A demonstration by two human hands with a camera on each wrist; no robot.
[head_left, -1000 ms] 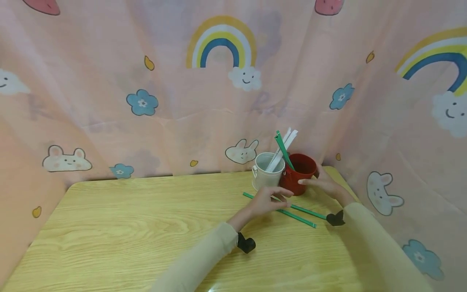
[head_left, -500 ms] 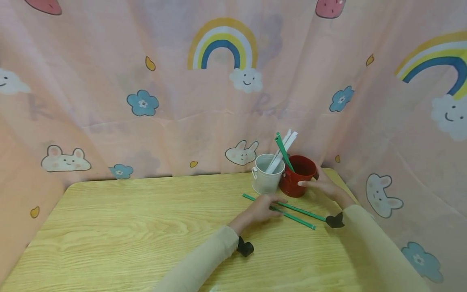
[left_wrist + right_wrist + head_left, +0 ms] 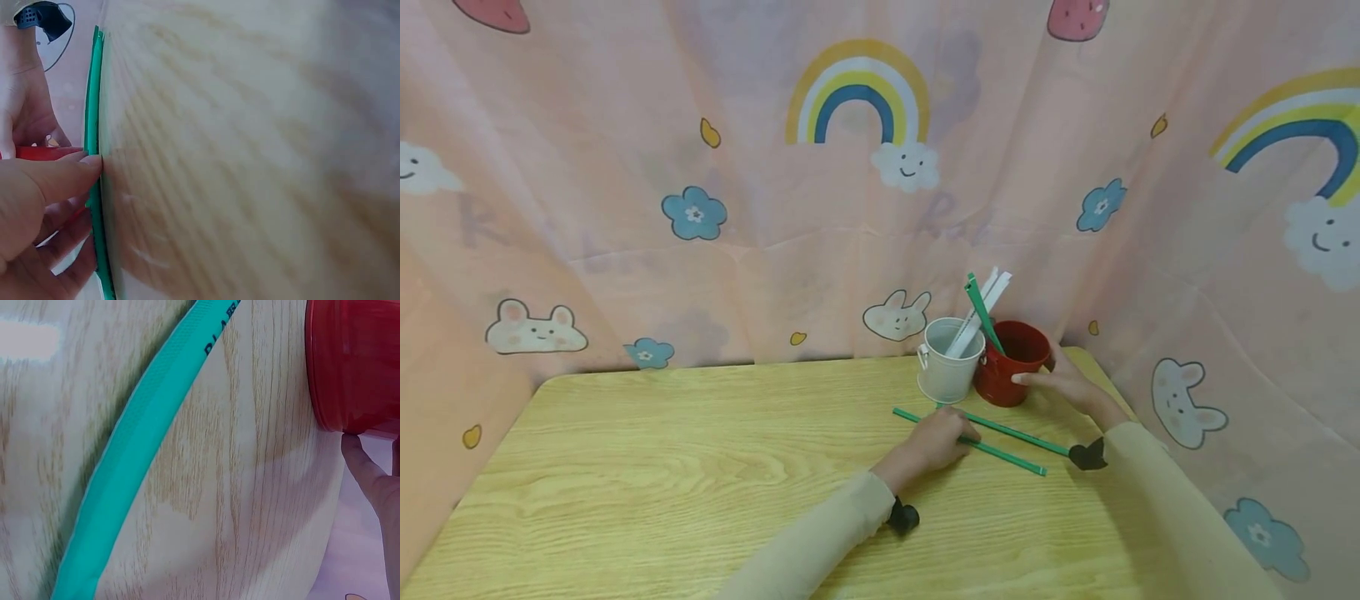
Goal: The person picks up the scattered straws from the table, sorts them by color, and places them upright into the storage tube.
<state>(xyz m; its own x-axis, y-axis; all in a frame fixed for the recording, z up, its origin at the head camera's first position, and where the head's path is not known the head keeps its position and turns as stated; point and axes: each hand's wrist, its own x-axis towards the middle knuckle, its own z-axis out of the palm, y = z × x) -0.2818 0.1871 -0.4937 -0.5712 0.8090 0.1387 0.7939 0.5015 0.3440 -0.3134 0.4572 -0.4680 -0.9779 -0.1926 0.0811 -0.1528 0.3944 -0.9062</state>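
Note:
Two small metal buckets, one white (image 3: 946, 385) and one red (image 3: 998, 385), stand side by side near the table's back right. White wrapped straws (image 3: 994, 293) lean in the white one; green wrapped straws (image 3: 982, 310) lean in the red one. My right hand (image 3: 1066, 385) holds the red bucket at its right side, thumb in front; the other fingers are mostly hidden. My left hand (image 3: 934, 440) pinches a green wrapped straw (image 3: 1009, 457) near its middle, thumb against fingers in the left wrist view. Another green wrapped straw (image 3: 1017, 432) lies behind it on the table.
The wood-grain table (image 3: 662, 467) reaches far to the left. A pink patterned curtain (image 3: 760, 183) hangs close behind it and along the right side. Each wrist wears a small black device, one beside the left sleeve (image 3: 820, 533).
My left hand has come down onto the front green straw and pinched it; the straw has shifted slightly towards me. My right hand stays at the red bucket.

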